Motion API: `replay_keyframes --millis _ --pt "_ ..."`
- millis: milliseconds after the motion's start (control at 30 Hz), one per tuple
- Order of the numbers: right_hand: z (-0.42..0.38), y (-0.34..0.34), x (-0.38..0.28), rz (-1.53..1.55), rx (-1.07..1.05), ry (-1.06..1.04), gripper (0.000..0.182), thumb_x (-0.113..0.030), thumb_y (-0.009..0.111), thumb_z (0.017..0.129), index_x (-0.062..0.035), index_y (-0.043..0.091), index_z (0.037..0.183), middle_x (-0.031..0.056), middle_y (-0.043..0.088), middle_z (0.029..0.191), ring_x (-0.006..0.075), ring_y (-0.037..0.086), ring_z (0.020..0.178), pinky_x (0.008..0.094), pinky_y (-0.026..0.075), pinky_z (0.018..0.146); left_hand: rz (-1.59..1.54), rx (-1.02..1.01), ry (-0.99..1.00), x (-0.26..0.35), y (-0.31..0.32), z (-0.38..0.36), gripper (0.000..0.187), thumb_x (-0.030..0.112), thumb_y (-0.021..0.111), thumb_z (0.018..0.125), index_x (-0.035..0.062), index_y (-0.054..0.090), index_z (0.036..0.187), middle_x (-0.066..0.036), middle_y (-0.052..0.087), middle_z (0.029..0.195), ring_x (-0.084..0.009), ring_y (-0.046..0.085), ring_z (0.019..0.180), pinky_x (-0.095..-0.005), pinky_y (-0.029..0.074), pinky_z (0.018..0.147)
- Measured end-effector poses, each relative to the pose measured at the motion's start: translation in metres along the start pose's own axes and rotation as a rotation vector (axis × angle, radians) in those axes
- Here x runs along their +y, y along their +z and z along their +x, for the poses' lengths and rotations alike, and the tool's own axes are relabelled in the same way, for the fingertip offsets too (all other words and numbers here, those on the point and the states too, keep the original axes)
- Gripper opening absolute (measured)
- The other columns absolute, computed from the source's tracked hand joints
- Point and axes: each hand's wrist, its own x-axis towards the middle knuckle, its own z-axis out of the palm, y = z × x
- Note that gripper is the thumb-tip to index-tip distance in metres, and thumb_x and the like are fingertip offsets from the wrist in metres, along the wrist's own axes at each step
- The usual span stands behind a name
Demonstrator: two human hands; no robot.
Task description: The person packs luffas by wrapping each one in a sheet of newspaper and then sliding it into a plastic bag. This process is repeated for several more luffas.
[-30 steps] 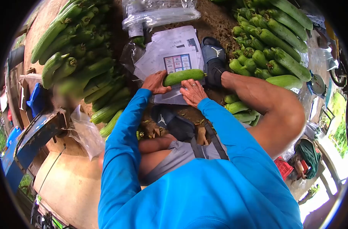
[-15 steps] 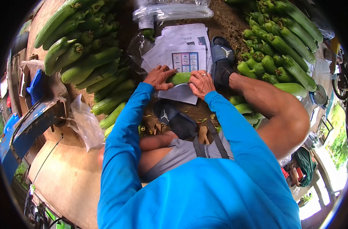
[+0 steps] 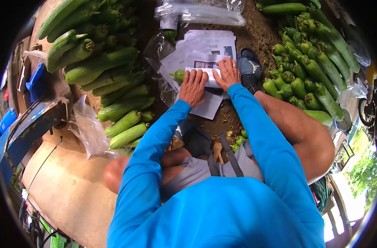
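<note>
The green gourd [image 3: 179, 75] lies on the paper stack [image 3: 209, 45], rolled in 1 sheet; the left hand [image 3: 193, 86] presses flat on it; the right hand [image 3: 228, 73] presses flat beside it; gourd piles [image 3: 97, 70] lie nearby.

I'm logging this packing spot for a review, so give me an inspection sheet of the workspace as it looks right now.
Surface: bare dirt ground with a stack of printed paper sheets spread on it.
Job's things: one gourd rolled in a paper sheet, only its end showing at the left.
Clutter: gourd piles at left and at right; clear plastic bags; loose bag.
Grippers: left hand and right hand both press flat on the wrapped gourd.
Cables: a thin cord on the pale slab at lower left.
Surroundings: blue frame, sandalled foot, greenery at far right.
</note>
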Motion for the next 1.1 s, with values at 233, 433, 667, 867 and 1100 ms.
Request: replay_keyframes --millis 233,433,667,867,1100 --pt "-0.008 0.013 -0.017 0.092 0.074 -0.095 0.029 -0.026 0.060 0.085 -0.0065 0.060 0.107 0.0108 0.057 0.108 0.0296 0.052 0.106 0.0454 0.039 0.093 -0.186 -0.284 -0.175 -0.026 0.026 0.054 0.069 0.042 0.071 0.058 0.0079 0.051 0.115 -0.014 0.050 0.115 -0.0321 0.047 0.111 -0.0504 0.034 0.096" --pt "0.035 0.023 -0.010 -0.017 0.001 0.078 0.025 -0.030 0.052 0.091 -0.0068 0.061 0.087 0.0129 0.056 0.103 0.0325 0.052 0.104 0.0482 0.040 0.090 -0.130 -0.015 -0.100 -0.014 -0.004 0.026 0.088 0.033 0.073 0.060 0.0079 0.041 0.138 -0.015 0.041 0.136 -0.0352 0.040 0.127 -0.0524 0.030 0.105" --pt "0.045 -0.001 0.006 0.123 -0.110 -0.136 0.042 -0.033 0.064 0.082 -0.0080 0.058 0.114 0.0146 0.046 0.120 0.0331 0.046 0.114 0.0467 0.040 0.096 -0.099 0.006 -0.161 -0.041 0.009 0.067 0.089 0.026 0.074 0.059 0.0088 0.037 0.139 -0.014 0.042 0.133 -0.0374 0.040 0.125 -0.0533 0.032 0.101" --pt "0.063 0.002 0.009 -0.271 -0.259 -0.099 0.077 -0.039 0.072 0.072 -0.0118 0.040 0.135 0.0117 0.044 0.128 0.0330 0.042 0.121 0.0529 0.036 0.096 -0.117 -0.152 -0.219 -0.066 0.003 0.103 0.087 0.028 0.077 0.062 0.0146 0.038 0.138 -0.014 0.042 0.135 -0.0372 0.038 0.127 -0.0569 0.032 0.102" --pt "0.120 -0.028 0.012 -0.196 -0.750 -0.031 0.085 -0.051 0.074 0.069 -0.0069 0.045 0.136 0.0143 0.052 0.134 0.0335 0.051 0.120 0.0520 0.037 0.098 -0.080 0.003 -0.116 -0.051 -0.034 0.052 0.098 0.020 0.077 0.063 0.0151 0.029 0.148 -0.015 0.037 0.143 -0.0360 0.034 0.134 -0.0558 0.027 0.108"
